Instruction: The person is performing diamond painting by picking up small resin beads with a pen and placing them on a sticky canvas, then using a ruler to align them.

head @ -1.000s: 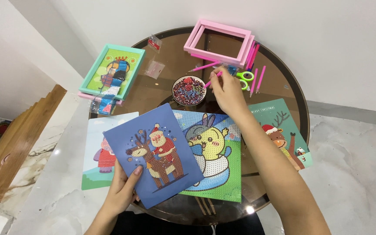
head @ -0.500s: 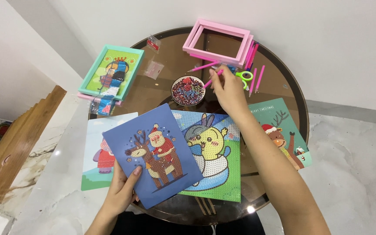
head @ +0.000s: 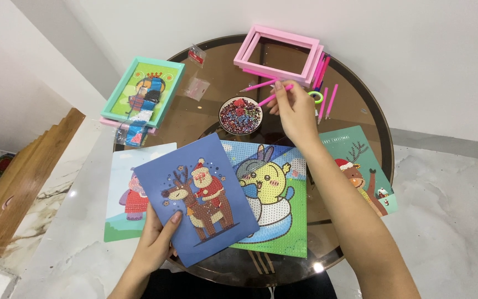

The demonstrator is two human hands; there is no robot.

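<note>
My left hand (head: 159, 239) grips the lower left edge of a blue picture card (head: 197, 196) showing a reindeer and a red-suited figure, held tilted above the round glass table (head: 372, 124). My right hand (head: 293, 109) holds a pink pen (head: 275, 96) whose tip points toward a small round dish (head: 240, 115) of mixed coloured beads. Under the blue card lies a green card (head: 272, 196) with a yellow cartoon animal.
A pink frame (head: 280, 52) stands at the table's far side with more pink pens (head: 323, 99) and a green ring (head: 316, 97). A teal frame (head: 143, 90) with bead packets (head: 134, 133) sits left. Other picture cards (head: 128, 194) (head: 360, 166) lie at both sides.
My right hand has lifted the pink pen and drawn it slightly back toward the bead dish. The left hand and blue card have barely moved.
</note>
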